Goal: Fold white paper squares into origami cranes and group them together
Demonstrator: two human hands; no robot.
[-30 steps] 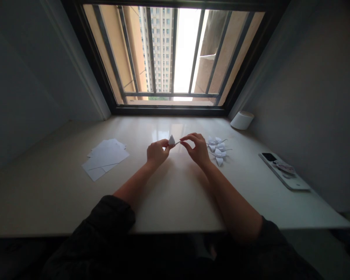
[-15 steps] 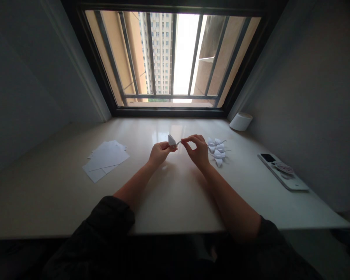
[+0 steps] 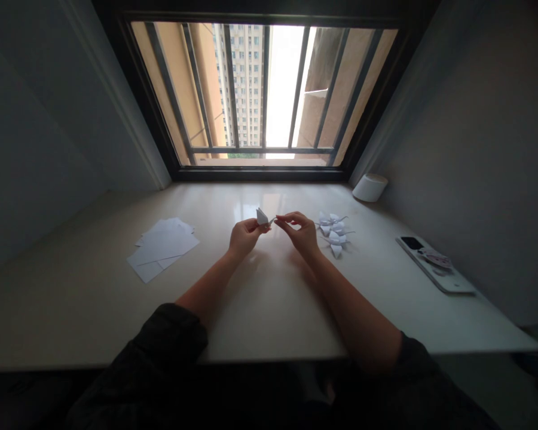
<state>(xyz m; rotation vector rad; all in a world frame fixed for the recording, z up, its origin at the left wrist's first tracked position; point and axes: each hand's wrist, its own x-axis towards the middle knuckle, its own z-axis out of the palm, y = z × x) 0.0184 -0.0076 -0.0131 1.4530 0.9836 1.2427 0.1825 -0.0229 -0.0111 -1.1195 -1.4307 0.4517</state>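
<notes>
A small folded white paper crane (image 3: 262,217) is held above the middle of the white ledge. My left hand (image 3: 244,236) pinches its body between thumb and fingers. The thin pointed end of the crane sticks out to the right, where the thumb and forefinger of my right hand (image 3: 301,230) close on its tip. Just right of that hand, several finished paper cranes (image 3: 336,230) lie bunched together on the ledge (image 3: 269,310). Fingers hide the lower part of the crane being held.
Loose sheets of white paper (image 3: 165,242) lie overlapping at the left. A phone (image 3: 434,266) with a ring grip on its back rests at the right, and a white cylinder-shaped object (image 3: 370,187) stands in the back right corner. Behind the ledge is a barred window (image 3: 264,173).
My right hand has shifted slightly left, and the crane's thin end now looks more curved. My left hand keeps its hold on the crane almost in place.
</notes>
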